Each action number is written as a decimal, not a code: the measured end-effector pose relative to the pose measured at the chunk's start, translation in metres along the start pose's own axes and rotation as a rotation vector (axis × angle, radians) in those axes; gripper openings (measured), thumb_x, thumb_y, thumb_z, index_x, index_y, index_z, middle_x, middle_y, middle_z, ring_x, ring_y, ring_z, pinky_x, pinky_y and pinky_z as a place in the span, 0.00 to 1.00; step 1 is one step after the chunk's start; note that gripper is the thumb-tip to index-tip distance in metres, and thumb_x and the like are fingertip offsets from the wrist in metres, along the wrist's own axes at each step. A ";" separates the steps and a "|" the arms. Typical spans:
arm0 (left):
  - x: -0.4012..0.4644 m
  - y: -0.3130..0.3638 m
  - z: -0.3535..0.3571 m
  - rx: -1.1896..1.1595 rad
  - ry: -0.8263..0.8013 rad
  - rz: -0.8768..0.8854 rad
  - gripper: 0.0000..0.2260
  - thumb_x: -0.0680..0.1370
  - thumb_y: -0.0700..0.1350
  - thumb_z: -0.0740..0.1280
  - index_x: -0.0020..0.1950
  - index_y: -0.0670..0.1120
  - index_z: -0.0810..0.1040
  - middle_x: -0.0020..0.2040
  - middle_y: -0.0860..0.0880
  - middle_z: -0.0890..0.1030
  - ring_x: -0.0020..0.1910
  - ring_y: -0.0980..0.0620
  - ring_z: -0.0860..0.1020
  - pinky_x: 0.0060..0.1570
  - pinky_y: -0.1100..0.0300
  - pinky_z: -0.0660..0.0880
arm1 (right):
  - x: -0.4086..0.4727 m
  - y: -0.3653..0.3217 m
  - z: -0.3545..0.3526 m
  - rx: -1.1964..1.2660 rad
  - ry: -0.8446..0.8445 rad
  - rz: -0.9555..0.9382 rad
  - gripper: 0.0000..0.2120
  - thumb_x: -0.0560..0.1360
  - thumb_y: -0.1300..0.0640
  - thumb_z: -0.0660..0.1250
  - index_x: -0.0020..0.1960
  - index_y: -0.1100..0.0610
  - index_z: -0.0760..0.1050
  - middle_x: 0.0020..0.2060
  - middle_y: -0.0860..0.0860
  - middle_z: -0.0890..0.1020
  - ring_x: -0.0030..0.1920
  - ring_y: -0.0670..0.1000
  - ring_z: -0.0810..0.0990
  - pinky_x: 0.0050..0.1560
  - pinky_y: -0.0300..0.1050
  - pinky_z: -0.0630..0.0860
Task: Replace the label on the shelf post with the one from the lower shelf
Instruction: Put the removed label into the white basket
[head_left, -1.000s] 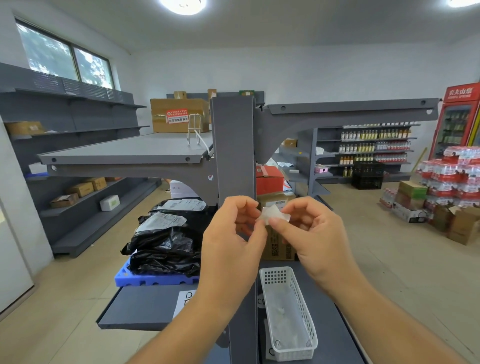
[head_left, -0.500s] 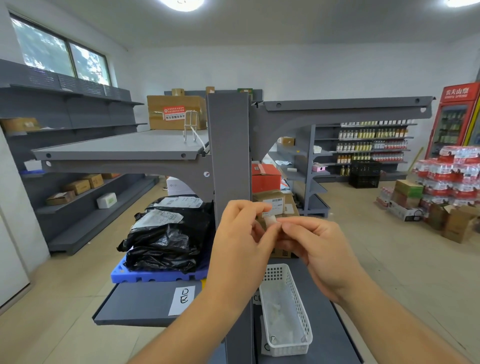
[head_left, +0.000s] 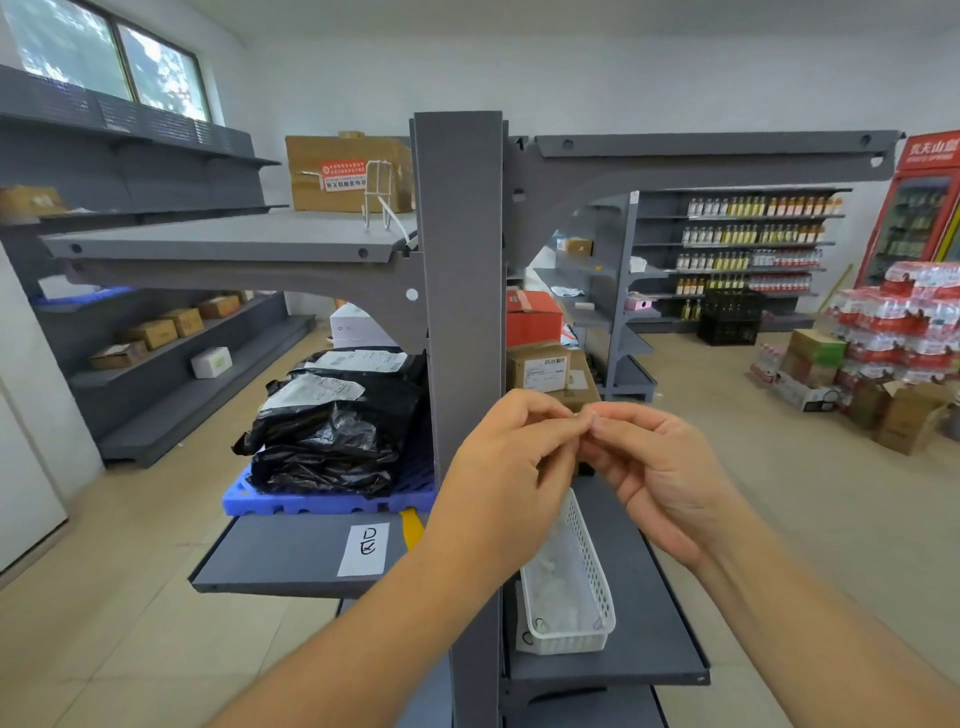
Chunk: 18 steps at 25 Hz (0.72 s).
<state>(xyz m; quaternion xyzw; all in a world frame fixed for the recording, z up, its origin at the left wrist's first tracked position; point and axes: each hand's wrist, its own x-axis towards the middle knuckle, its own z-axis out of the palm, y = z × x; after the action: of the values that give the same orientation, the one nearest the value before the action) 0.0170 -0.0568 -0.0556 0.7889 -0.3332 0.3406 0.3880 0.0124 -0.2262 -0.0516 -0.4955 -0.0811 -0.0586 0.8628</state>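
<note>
The grey shelf post stands upright in the middle, its face bare of any label. My left hand and my right hand meet fingertip to fingertip just right of the post, pinching a small crumpled white scrap of label that is almost wholly hidden by the fingers. A white paper label with handwritten marks lies flat on the lower left shelf. Below my hands a white plastic basket holding white scraps stands on the lower right shelf.
Black bagged parcels lie on a blue pallet left of the post. Cardboard boxes sit behind my hands. An upper grey shelf juts left. Stacked water packs and a red fridge stand at the far right.
The white scrap, clearly visible between my fingers a second ago, has been crumpled smaller and is nearly hidden. My hands dropped slightly and the view tilted down.
</note>
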 end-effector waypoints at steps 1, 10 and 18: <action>-0.001 -0.001 0.001 -0.005 0.001 -0.024 0.11 0.80 0.39 0.72 0.61 0.48 0.87 0.52 0.51 0.82 0.51 0.60 0.77 0.54 0.70 0.75 | 0.000 0.003 -0.003 0.011 -0.014 0.023 0.11 0.69 0.68 0.70 0.51 0.71 0.82 0.42 0.61 0.88 0.41 0.52 0.89 0.46 0.41 0.87; -0.013 -0.009 0.000 -0.131 -0.124 -0.356 0.07 0.76 0.43 0.75 0.46 0.51 0.78 0.44 0.56 0.79 0.43 0.58 0.80 0.42 0.67 0.78 | 0.001 0.026 -0.022 -0.234 -0.109 0.098 0.04 0.67 0.66 0.76 0.42 0.63 0.85 0.36 0.59 0.86 0.35 0.50 0.85 0.42 0.39 0.85; -0.052 -0.043 -0.025 -0.032 -0.142 -0.489 0.06 0.80 0.47 0.69 0.45 0.57 0.77 0.37 0.56 0.81 0.35 0.58 0.77 0.34 0.67 0.74 | 0.038 0.091 -0.071 -1.098 0.219 0.135 0.01 0.77 0.55 0.73 0.46 0.51 0.83 0.35 0.50 0.89 0.38 0.50 0.89 0.44 0.44 0.86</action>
<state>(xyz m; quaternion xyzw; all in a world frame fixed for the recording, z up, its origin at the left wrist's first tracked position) 0.0153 -0.0015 -0.1022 0.8619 -0.1642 0.1748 0.4468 0.0715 -0.2426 -0.1564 -0.8669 0.0834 -0.0881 0.4834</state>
